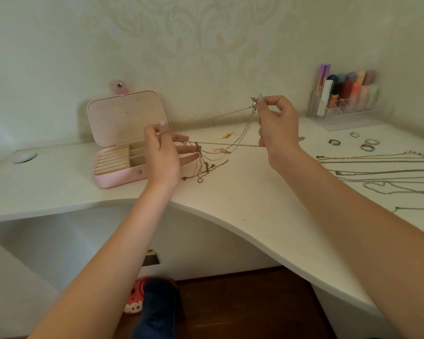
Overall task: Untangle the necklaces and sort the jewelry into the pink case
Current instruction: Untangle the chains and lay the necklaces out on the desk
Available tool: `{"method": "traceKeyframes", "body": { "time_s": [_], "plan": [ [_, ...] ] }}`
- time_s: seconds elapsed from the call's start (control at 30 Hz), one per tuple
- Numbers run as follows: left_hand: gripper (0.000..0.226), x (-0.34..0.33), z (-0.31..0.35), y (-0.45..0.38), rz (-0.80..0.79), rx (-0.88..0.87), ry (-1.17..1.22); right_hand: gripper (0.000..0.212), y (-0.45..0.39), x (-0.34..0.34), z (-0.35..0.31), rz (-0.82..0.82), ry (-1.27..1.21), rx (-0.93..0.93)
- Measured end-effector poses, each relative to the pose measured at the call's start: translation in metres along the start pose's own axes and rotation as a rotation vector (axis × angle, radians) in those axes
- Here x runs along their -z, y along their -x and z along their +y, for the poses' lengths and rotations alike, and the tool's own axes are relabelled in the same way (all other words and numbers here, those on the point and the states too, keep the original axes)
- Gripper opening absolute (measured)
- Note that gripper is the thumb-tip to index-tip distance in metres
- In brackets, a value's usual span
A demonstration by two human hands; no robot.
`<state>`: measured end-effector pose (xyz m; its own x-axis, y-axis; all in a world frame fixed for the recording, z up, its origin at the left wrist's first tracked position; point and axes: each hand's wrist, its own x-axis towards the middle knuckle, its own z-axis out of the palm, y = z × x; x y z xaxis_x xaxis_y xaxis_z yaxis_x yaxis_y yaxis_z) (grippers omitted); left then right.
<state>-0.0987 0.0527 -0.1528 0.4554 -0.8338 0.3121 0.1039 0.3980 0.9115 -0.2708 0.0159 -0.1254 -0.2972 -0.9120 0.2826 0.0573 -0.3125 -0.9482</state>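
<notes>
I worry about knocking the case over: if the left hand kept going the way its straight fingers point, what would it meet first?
Not the open pink jewelry case, which sits to its left. The left hand points its fingers right, into the tangled gold and silver necklace chains it already holds; past them probably the right hand, though depth is unclear.

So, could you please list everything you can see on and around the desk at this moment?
tangled chains: one bunch, gold and silver, held up between both hands, ends trailing on the desk
pink case: one, pink, open on the desk, left of the hands
desk: one, white, curved front edge
gold charm: one, gold, on the desk behind the chains
rings: about five, silver, on the desk at right
laid-out necklaces: several, mostly silver, one gold, stretched out at far right
clear organiser: one, holding coloured items, back right against the wall
left hand: pinches the chains
right hand: pinches a silver pendant, raised
</notes>
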Motion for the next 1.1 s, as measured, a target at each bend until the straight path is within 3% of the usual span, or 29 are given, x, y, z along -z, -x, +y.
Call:
{"method": "traceKeyframes", "body": {
  "time_s": [0.2, 0.7, 1.1],
  "plan": [
    [0.047, -0.003, 0.002, 0.0, 0.011, 0.061, -0.046, 0.014, 0.003, -0.002, 0.0, 0.011, 0.034, 0.136],
    [0.079, -0.002, 0.006, 0.002, -0.159, 0.102, -0.171, 0.01, 0.0, 0.004, -0.002, 0.101, 0.065, 0.286],
    [0.076, -0.003, 0.006, 0.007, -0.152, 0.067, -0.307, 0.011, -0.002, 0.009, -0.004, 0.112, 0.093, 0.322]
  ]
}}
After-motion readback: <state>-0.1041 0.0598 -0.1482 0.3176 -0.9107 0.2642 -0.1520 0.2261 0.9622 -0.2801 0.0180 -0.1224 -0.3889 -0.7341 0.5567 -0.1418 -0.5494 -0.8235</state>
